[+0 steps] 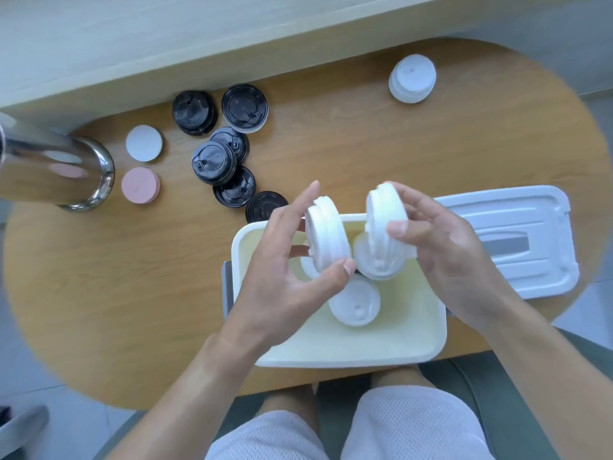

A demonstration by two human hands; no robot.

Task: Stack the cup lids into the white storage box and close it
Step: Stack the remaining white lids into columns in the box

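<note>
The open white storage box point(348, 356) stands at the table's near edge, and a few white cup lids point(356, 303) lie loose inside it. Above the box, my left hand point(282, 280) is shut on a small stack of white lids point(326, 237) held on edge. My right hand point(444, 250) is shut on another stack of white lids point(384, 214), also on edge, close beside the first. The box's white cover point(517, 240) lies flat to the right of the box. Several black lids point(215, 161) are scattered at the back left, and one white lid stack point(412, 78) sits at the back right.
A shiny metal cylinder point(56, 171) stands at the table's left edge. Next to it lie a white disc point(144, 143) and a pink disc point(140, 185). A pale wooden ledge point(166, 44) runs along the far side of the oval wooden table point(132, 293).
</note>
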